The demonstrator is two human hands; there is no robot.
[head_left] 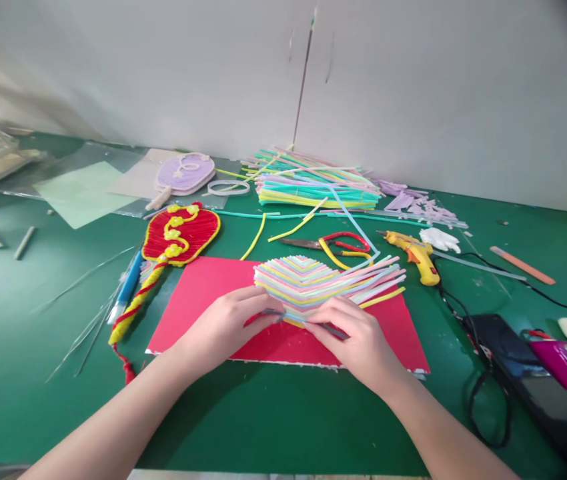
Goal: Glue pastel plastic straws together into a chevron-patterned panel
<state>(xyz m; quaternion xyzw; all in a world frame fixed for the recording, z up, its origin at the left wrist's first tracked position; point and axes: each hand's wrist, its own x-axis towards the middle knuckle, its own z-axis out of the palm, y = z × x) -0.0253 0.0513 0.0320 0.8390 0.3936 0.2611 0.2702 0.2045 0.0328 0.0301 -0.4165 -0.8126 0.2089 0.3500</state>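
Note:
Pastel pipe cleaners bent into nested V shapes form a striped panel (306, 280), which lies on a red card (203, 293). Its loose ends fan out to the right. My left hand (236, 323) pinches the near edge of the panel, thumb and fingers together at its left side. My right hand (356, 333) is closed on the same edge a short way to the right. A pale blue pipe cleaner shows between the two sets of fingertips. My fingers hide part of the near edge.
Behind the card lie red-handled scissors (346, 243) and a bundle of pipe cleaners (313, 190). A yellow glue gun (413, 257) with a black cord is at right, near a dark phone-like device (523, 383). A red fan (182, 233) and a purple fan (185, 172) lie left.

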